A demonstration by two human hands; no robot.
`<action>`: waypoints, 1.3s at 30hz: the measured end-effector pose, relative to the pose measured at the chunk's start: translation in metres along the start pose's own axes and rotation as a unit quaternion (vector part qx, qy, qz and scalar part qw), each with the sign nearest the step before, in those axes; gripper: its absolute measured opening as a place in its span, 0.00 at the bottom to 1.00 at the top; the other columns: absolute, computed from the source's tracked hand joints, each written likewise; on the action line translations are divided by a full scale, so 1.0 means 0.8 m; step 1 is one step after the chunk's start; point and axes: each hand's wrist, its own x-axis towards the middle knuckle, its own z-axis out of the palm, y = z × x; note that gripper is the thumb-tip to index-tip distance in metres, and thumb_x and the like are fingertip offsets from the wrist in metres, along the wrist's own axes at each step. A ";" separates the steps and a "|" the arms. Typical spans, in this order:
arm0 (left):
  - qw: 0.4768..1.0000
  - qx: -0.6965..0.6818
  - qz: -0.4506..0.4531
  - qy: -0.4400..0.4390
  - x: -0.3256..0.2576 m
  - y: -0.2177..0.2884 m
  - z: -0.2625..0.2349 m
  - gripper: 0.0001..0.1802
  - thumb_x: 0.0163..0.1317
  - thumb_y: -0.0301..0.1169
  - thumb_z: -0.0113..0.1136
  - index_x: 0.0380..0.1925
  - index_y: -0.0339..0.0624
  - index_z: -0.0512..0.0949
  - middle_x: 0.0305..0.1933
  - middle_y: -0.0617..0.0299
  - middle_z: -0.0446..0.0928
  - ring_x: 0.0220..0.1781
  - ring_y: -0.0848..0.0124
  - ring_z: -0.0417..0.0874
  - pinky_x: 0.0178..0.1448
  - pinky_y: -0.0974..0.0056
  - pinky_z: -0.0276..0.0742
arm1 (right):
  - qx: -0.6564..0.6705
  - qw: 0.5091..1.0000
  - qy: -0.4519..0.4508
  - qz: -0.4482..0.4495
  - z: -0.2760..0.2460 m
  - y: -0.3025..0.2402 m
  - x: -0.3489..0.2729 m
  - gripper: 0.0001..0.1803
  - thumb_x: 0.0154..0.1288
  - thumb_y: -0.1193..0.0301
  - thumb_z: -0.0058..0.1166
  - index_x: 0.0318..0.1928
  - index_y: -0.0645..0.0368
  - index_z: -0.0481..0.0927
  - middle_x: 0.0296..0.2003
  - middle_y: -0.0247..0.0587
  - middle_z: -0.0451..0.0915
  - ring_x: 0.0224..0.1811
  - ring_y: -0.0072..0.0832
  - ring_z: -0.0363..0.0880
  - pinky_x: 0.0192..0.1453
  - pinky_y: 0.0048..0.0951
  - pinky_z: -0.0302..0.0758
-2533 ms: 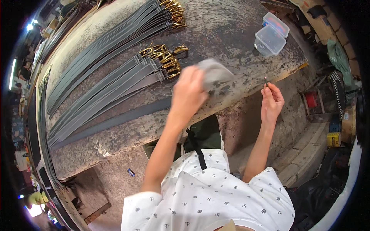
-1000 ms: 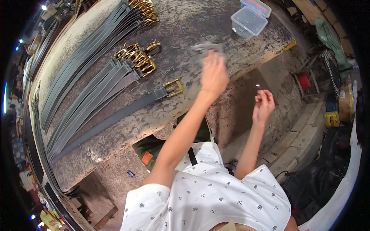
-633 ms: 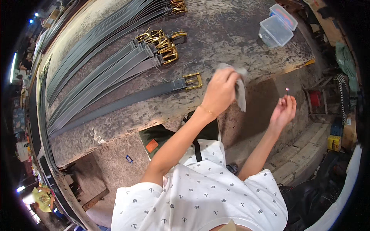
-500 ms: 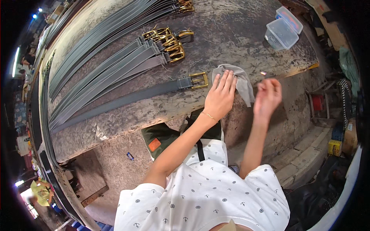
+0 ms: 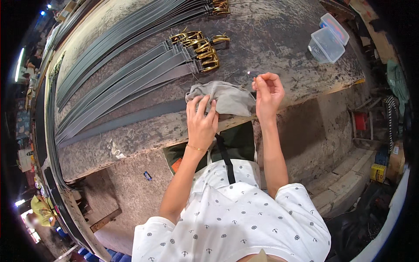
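Note:
My left hand (image 5: 201,124) rests with curled fingers on a crumpled grey cloth (image 5: 232,100) near the bench's front edge, gripping it. A single dark grey belt (image 5: 144,114) lies along the bench and runs under the cloth. Its buckle end is hidden there. To the right, my right hand (image 5: 269,96) is raised just above the cloth. Thumb and finger pinch a small dark thing (image 5: 253,76) with a bright tip, too small to name.
Behind lie two bunches of grey belts (image 5: 144,72) with gold buckles (image 5: 205,52). Clear plastic boxes (image 5: 327,45) stand at the far right of the stained workbench (image 5: 279,39). Loose thread ends are scattered about. A blue item (image 5: 147,175) lies below on the left.
My left hand and the cloth have moved left, covering the belt's buckle. My right hand has moved left and up with the small bright-tipped thing.

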 end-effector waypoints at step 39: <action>0.990 0.026 0.044 -0.130 0.012 0.005 -0.019 0.29 0.56 0.26 0.64 0.61 0.52 0.76 0.63 0.47 0.70 0.69 0.49 0.69 0.74 0.40 0.60 | -0.157 0.988 0.000 -0.005 -0.038 0.000 0.052 0.04 0.69 0.78 0.61 0.40 0.62 0.79 0.31 0.27 0.78 0.30 0.13 0.74 0.35 0.17 0.71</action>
